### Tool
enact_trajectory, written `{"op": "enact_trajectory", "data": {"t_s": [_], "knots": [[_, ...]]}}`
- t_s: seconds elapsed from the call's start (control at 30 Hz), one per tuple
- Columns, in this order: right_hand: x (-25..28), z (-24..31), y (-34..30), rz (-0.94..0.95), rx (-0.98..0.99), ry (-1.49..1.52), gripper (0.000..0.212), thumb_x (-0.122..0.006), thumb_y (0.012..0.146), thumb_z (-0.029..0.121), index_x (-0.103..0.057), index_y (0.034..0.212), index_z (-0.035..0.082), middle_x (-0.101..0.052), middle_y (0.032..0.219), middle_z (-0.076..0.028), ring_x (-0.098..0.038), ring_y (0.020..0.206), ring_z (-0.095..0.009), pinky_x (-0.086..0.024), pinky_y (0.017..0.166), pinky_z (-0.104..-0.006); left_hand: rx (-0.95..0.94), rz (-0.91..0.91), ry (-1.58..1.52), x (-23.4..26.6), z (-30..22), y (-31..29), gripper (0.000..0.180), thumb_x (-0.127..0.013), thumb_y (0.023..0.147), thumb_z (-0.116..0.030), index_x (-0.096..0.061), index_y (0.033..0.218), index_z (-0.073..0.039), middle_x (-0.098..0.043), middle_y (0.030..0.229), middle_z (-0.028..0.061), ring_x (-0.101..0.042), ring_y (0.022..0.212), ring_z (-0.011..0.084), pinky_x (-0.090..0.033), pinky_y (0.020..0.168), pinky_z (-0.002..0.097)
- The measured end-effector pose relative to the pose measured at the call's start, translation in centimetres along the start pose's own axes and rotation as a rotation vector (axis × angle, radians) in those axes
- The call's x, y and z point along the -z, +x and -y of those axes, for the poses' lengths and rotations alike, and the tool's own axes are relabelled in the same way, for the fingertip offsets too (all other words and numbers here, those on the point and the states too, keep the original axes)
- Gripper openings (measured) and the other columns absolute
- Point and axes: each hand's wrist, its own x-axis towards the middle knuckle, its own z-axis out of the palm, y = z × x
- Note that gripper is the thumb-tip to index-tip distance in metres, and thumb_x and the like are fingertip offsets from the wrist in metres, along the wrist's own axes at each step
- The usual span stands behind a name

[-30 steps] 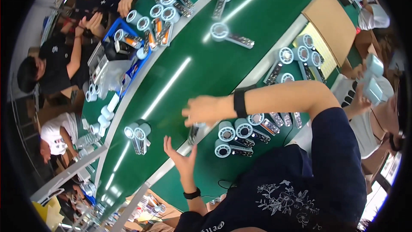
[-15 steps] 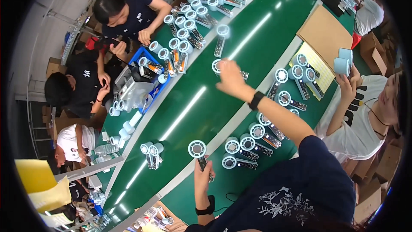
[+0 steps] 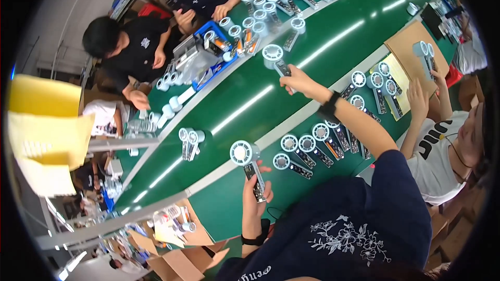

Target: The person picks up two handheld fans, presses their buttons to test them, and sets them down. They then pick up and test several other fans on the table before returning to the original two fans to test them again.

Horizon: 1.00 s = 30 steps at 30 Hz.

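Observation:
My left hand (image 3: 252, 198) is wrapped round the handle of a handheld fan (image 3: 256, 177), held upright at the near edge of the bench. Its head is a pale blue ring, and a circuit board shows in its open handle. Out over the green belt, my right hand (image 3: 301, 81) grips the handle end of a second handheld fan (image 3: 282, 67), whose round head points away to the far left. Beyond it, another fan (image 3: 294, 35) lies on the belt. Two or three fans (image 3: 190, 143) stand together on the belt, left of my left hand.
Rows of fans (image 3: 307, 145) lie on the bench by my right forearm. Across the belt (image 3: 234, 109) are more fans, a blue bin (image 3: 214, 70) and co-workers. At right, a person in white handles fans beside a cardboard sheet (image 3: 411, 47). Yellow papers (image 3: 47, 125) hang at left.
My right hand has closed on the handle of the fan it was reaching over on the belt. My left hand still holds its fan, and the view has shifted. The person at right has lowered their fans.

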Motion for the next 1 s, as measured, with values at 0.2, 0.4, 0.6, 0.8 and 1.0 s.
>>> {"op": "enact_trajectory", "data": {"t_s": [0.2, 0.4, 0.6, 0.8, 1.0], "knots": [[-3.6, 7.5, -17.3, 0.338, -0.097, 0.434, 0.030, -0.049, 0.092, 0.020, -0.042, 0.114, 0.001, -0.051, 0.078, -0.003, -0.048, 0.060, -0.009, -0.036, 0.045, -0.0226, -0.098, 0.067, -0.154, -0.4, 0.7, -2.6, 0.050, -0.044, 0.093, -0.024, -0.029, 0.136, -0.005, -0.050, 0.115, 0.0107, -0.043, 0.049, 0.0109, -0.035, 0.034, 0.0231], [-4.0, 8.8, -26.9, 0.473, -0.136, 0.345, 0.043, -0.044, 0.094, 0.023, -0.033, 0.130, 0.002, -0.051, 0.083, -0.004, -0.047, 0.060, -0.009, -0.036, 0.045, -0.0219, -0.196, 0.179, 0.058, -4.2, 0.5, -4.3, 0.058, -0.045, 0.092, -0.021, -0.021, 0.140, -0.002, -0.045, 0.121, 0.0103, -0.043, 0.053, 0.0115, -0.034, 0.034, 0.0215], [-4.4, 5.8, -32.0, 0.321, -0.102, 0.396, 0.044, -0.040, 0.094, 0.020, -0.030, 0.134, 0.004, -0.050, 0.086, -0.008, -0.046, 0.055, -0.011, -0.034, 0.043, -0.0214, -0.257, 0.283, 0.011, -7.2, 1.6, -6.6, 0.060, -0.048, 0.091, -0.023, -0.020, 0.139, 0.000, -0.044, 0.120, 0.0152, -0.044, 0.052, 0.0120, -0.035, 0.032, 0.0224], [-5.9, 3.0, -33.9, 0.225, 0.052, 0.428, 0.047, -0.039, 0.093, 0.024, -0.027, 0.134, 0.003, -0.049, 0.085, -0.009, -0.044, 0.052, -0.011, -0.032, 0.040, -0.0212, -0.372, 0.238, 0.097, -8.3, 2.7, -8.2, 0.060, -0.048, 0.091, -0.026, -0.021, 0.137, 0.002, -0.045, 0.114, 0.0184, -0.046, 0.049, 0.0134, -0.038, 0.030, 0.0237], [-5.4, 3.5, -34.7, 0.328, 0.012, 0.532, 0.038, -0.036, 0.097, 0.013, -0.026, 0.133, 0.005, -0.048, 0.090, -0.007, -0.044, 0.061, -0.009, -0.035, 0.049, -0.0204, -0.425, 0.224, 0.130, -8.8, 3.2, -9.6, 0.060, -0.048, 0.091, -0.026, -0.021, 0.136, 0.003, -0.047, 0.107, 0.0178, -0.048, 0.048, 0.0146, -0.039, 0.029, 0.0244]]}}
